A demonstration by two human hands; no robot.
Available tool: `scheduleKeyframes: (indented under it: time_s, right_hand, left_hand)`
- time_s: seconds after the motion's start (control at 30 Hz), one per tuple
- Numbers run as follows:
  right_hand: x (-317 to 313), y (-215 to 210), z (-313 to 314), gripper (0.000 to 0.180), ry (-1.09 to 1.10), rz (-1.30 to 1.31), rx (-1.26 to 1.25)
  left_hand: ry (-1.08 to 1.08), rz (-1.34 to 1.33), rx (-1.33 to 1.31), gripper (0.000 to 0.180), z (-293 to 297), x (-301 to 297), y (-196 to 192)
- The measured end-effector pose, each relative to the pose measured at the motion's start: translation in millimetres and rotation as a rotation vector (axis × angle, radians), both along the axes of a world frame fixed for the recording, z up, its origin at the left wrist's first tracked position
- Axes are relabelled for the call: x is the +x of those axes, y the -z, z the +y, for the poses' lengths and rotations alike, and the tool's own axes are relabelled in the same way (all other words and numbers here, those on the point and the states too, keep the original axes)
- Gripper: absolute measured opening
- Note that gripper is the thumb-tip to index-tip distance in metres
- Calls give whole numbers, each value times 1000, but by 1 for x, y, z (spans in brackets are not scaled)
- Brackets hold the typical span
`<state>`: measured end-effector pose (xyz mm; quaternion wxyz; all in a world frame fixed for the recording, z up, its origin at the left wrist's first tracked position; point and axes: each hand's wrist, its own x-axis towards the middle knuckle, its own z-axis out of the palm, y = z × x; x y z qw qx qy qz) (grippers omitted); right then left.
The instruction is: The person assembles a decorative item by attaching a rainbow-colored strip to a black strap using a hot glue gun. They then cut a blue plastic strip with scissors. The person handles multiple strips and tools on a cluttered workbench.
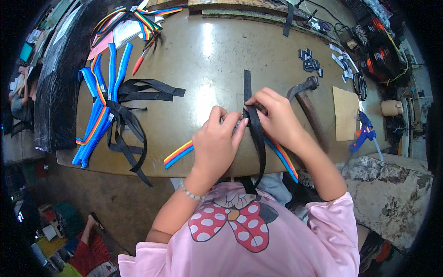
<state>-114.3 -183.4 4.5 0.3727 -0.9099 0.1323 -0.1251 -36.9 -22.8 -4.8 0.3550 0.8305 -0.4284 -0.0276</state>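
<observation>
Both hands meet over the table's near middle. A black webbing strap (260,147) runs from between my fingers down over the table edge, and another end (247,83) points away. My right hand (274,114) pinches the black strap near its fold. Close beside it, my left hand (216,138) is closed at the same join, thumb and fingers together. A flat rainbow-striped strap (179,154) passes beneath my hands; its other end (285,161) comes out under my right wrist. The exact join is hidden by fingertips.
Left lies a bundle of blue and rainbow straps (99,115) with black straps (147,90). Farther back are a red pen (138,64) and striped straps (150,23). To the right are a hammer (308,106), black clips (310,62), cardboard (346,113) and a blue glue gun (363,131).
</observation>
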Motion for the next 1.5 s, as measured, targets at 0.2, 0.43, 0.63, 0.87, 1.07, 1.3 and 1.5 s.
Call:
scheduleKeyframes:
  time_s: [0.2,0.43,0.63,0.87,1.07,1.3,1.5]
  right_hand:
    - [42,-25,-38,7,25,378,81]
    - [-32,-18,-42,36,531,-229,-674]
    - [-103,-14,-10,31,623,153,-336]
    - [-73,-46,35,25,231,198,-104]
    - [-74,-38,37,30,185,35,-47]
    - [-96,-30,21,30,407,127,51]
    - [-126,4,-13,39,885,106,-382]
  left_hand:
    - [44,-186,34,24,-1,-5,4]
    - [56,-330,119,31,-2,-8,7]
    - [66,-18,-42,31,3,1,3]
    - [19,139,-172,19,6,11,6]
    - [30,193,-223,14,6,11,8]
    - [-40,48,-178,19,24,11,-14]
    - [234,-119,-24,21,25,18,-21]
